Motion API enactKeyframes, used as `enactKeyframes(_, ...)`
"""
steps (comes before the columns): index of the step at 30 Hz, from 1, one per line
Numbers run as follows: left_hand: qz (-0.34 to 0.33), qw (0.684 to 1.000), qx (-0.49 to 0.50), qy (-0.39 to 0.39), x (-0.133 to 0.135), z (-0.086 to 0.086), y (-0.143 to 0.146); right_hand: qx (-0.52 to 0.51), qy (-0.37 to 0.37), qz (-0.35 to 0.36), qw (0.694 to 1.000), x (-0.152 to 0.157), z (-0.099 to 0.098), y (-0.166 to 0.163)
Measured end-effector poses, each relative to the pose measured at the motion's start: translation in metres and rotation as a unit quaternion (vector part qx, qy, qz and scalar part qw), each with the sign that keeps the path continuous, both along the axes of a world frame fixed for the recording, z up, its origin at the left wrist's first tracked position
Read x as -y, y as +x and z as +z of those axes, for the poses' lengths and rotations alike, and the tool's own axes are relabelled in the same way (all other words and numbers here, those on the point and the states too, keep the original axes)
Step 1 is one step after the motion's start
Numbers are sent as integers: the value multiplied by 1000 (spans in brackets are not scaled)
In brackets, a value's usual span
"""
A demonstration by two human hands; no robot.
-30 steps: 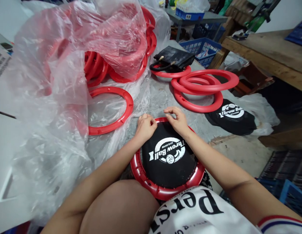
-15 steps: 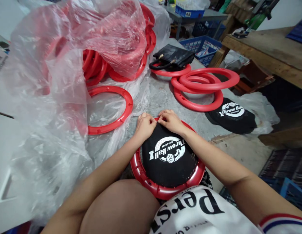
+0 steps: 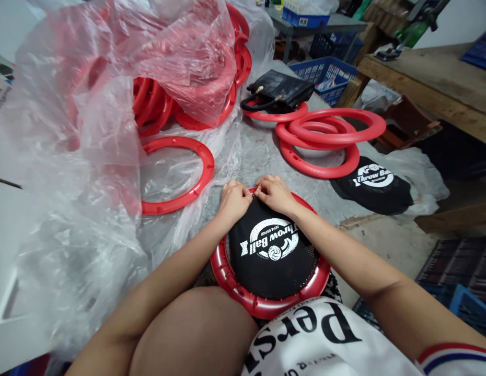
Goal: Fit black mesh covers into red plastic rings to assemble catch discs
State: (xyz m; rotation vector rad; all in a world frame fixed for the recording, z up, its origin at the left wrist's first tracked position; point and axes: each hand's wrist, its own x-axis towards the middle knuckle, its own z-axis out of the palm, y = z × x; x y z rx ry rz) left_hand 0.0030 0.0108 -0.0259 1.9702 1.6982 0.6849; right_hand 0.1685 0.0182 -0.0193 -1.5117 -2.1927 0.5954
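Note:
A red plastic ring (image 3: 262,308) rests against my lap, with a round black mesh cloth (image 3: 243,274) printed "Throw Ball" in white lying across it. At the ring's far edge, my left hand (image 3: 235,202) pinches the cloth's rim. Close beside it, my right hand (image 3: 275,192) pinches the same rim, the fingertips of both hands only a little apart. A gap shows between cloth and ring on the left side. The fingers hide how the cloth meets the ring at the far edge.
A loose red ring (image 3: 206,156) lies left, before a clear plastic bag (image 3: 105,62) full of red rings. Several stacked rings (image 3: 368,125) lie right, by a black handbag (image 3: 284,87). Printed black cloths (image 3: 392,193) sit at the table's right edge. Blue crates (image 3: 325,75) stand beyond.
Almost nothing differs. Both hands stay pinched at the ring's far edge, with at most a tiny shift of the fingers.

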Motion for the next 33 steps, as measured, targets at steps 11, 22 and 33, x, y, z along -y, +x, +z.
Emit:
enactKeyframes(11,5,989,144,-39,2,7,-36,-88,-120,35,988,-22,7,11)
enactKeyframes(22,-60,996,38,-52,16,19,-35,-35,-151,163,974,-33,11,-18)
enactKeyframes(33,-29,993,108,-46,9,6,-35,-133,-145,122,973,-28,-1,-13)
